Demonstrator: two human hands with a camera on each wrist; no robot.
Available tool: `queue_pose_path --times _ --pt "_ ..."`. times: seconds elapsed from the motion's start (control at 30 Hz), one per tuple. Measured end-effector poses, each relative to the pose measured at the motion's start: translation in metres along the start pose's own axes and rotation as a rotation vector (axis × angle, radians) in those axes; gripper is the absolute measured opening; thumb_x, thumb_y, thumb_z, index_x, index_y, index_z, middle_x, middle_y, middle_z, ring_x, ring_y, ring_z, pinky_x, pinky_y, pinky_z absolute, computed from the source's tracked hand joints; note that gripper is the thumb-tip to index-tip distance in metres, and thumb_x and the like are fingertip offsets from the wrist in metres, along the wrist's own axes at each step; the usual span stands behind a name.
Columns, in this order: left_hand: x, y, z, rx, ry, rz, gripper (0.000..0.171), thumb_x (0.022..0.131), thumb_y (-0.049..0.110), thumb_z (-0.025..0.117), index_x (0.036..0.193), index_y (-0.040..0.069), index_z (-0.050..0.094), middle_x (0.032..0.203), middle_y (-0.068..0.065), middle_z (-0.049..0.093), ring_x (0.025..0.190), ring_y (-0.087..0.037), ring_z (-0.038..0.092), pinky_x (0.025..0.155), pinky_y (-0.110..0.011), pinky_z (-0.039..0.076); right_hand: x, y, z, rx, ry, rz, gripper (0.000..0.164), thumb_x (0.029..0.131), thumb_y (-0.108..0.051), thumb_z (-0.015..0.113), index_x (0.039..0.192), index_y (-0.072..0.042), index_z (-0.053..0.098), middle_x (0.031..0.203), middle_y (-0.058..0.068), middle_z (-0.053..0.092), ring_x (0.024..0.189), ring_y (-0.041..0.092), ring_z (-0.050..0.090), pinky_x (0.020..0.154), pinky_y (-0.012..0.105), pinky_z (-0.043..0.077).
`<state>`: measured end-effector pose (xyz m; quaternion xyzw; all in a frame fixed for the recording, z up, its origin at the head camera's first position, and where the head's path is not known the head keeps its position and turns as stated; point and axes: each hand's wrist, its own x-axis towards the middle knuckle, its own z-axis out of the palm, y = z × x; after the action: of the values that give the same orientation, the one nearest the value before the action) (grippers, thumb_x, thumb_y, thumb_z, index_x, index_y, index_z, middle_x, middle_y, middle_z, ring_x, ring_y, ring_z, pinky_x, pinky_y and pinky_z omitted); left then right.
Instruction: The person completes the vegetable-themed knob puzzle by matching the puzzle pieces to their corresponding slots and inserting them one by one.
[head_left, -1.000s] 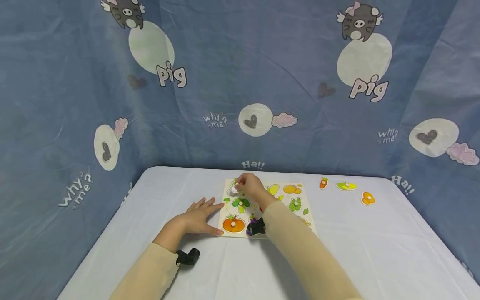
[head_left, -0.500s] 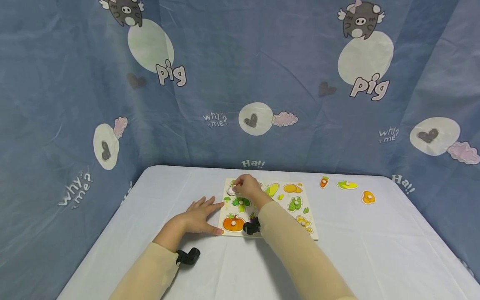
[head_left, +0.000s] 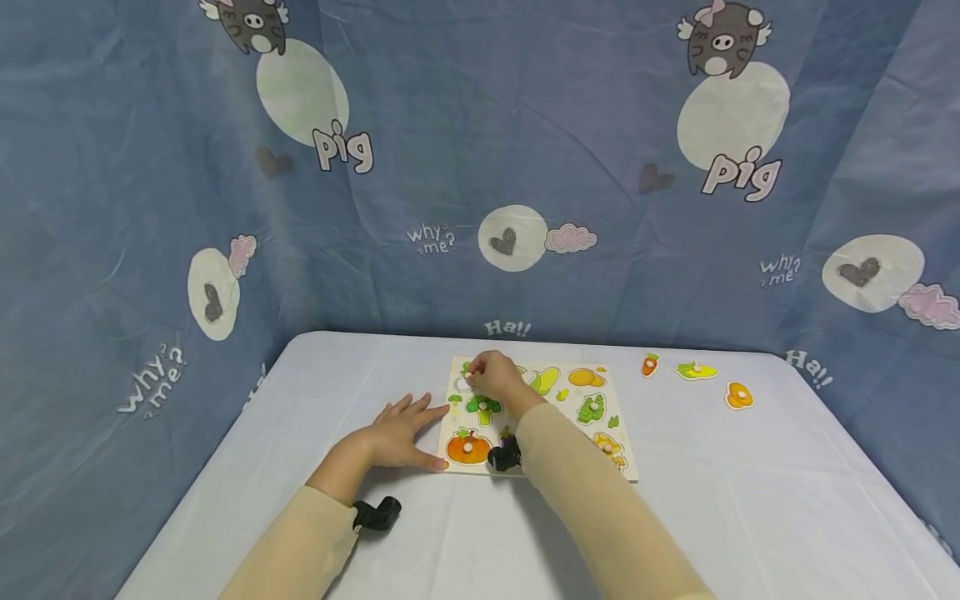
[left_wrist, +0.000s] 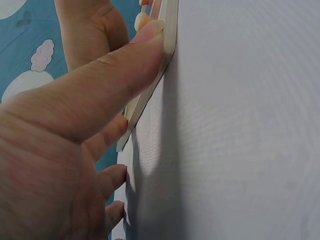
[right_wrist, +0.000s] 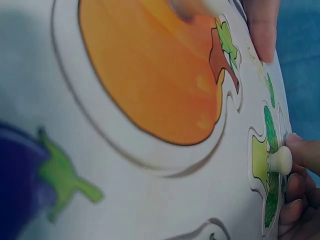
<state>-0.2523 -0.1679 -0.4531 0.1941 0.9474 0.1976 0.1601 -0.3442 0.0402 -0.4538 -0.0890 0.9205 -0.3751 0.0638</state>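
Note:
A vegetable knob puzzle board (head_left: 457,419) lies on the white table. My left hand (head_left: 393,435) rests at its left side with fingers spread, the thumb (left_wrist: 135,67) pressing the near-left corner. At the far-left part of the board, my right hand (head_left: 495,375) has its fingertips on a white vegetable piece (head_left: 462,384) with green leaves, pinching it at its slot. The fingers hide part of that piece. Right in front of these fingers, in the right wrist view, stands the knob of the broccoli piece (right_wrist: 270,165). A pumpkin piece (head_left: 467,448) sits in the near-left slot.
Right of the board lie a loose carrot piece (head_left: 649,365), a corn piece (head_left: 696,371) and an orange-yellow piece (head_left: 739,396). A cabbage-like green piece (head_left: 592,408) sits in the board. My right forearm crosses over its middle. A blue patterned cloth (head_left: 420,292) hangs behind the table.
The right hand has shifted slightly left and down, bringing the white vegetable piece lower over its slot, and then stays nearly still. The left hand keeps its place.

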Motion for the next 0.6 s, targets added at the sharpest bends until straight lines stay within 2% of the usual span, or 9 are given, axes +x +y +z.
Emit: queue_pose_path --times 0.37,0.6 --pt "-0.0004 0.0009 -0.0007 -0.001 -0.002 0.000 0.098 0.075 0.057 0.081 0.156 0.020 0.038 0.165 -0.019 0.019 0.150 -0.046 0.008 0.119 -0.063 0.005 -0.0012 -0.0003 -0.0005 0.001 -0.010 0.005 0.006 0.095 -0.015 0.070 0.099 -0.010 0.071 0.086 0.003 0.061 0.076 0.017 0.054 0.069 0.029 0.047" --pt "0.0002 -0.0002 0.0001 -0.001 0.003 0.002 0.099 0.075 0.058 0.081 0.156 0.020 0.038 0.164 -0.019 0.019 0.150 -0.046 0.008 0.119 -0.063 0.005 -0.0060 -0.0025 -0.0076 -0.001 -0.032 -0.027 0.011 0.096 -0.017 0.069 0.105 -0.010 0.071 0.095 0.002 0.063 0.085 0.017 0.056 0.078 0.031 0.052"
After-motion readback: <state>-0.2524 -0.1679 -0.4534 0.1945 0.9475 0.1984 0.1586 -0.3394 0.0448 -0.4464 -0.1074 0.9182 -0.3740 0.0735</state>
